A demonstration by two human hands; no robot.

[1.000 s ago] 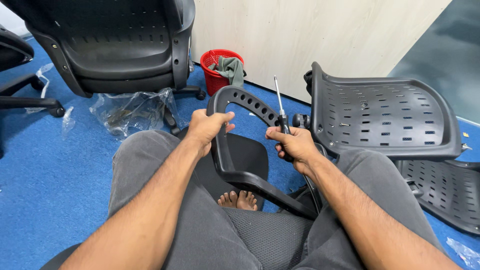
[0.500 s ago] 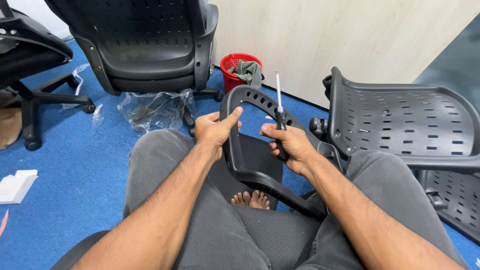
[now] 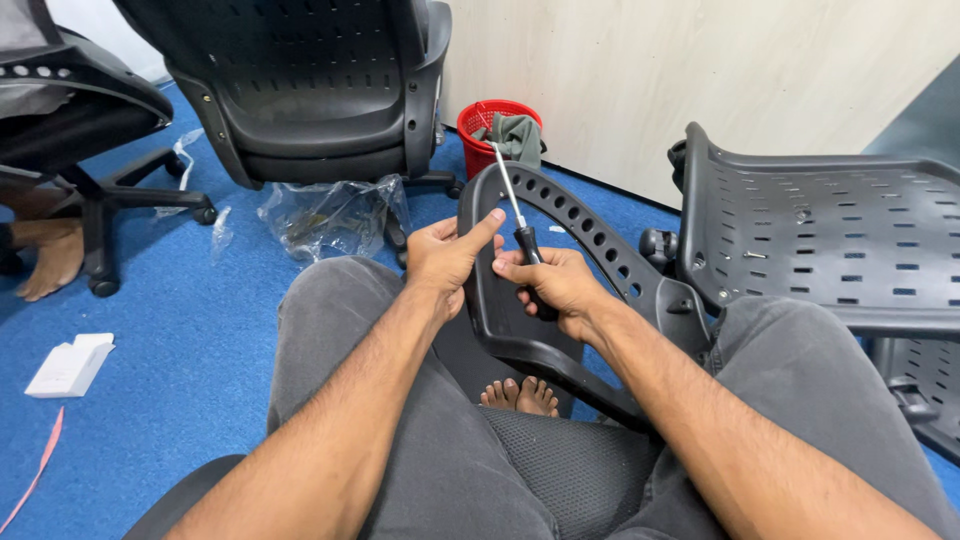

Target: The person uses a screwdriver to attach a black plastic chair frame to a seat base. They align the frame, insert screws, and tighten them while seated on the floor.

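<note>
A black plastic chair armrest point(image 3: 590, 225) with a row of holes stands between my knees. My left hand point(image 3: 447, 255) grips its near edge, index finger stretched along the top. My right hand point(image 3: 553, 282) holds a screwdriver point(image 3: 518, 220) by its black handle; the metal shaft points up and away. Both hands are almost touching at the armrest's inner side.
A black office chair point(image 3: 320, 90) stands ahead, with crumpled clear plastic wrap point(image 3: 335, 215) at its base. A red basket point(image 3: 490, 130) holding a green cloth sits by the wall. A perforated black seat part point(image 3: 830, 235) lies right. Another chair point(image 3: 70, 110) and a person's foot point(image 3: 45, 260) are left. A white box point(image 3: 70, 365) lies on the blue carpet.
The view has swung left and down slightly. My hands have drawn closer together on the armrest, and the screwdriver has tilted and come lower against it.
</note>
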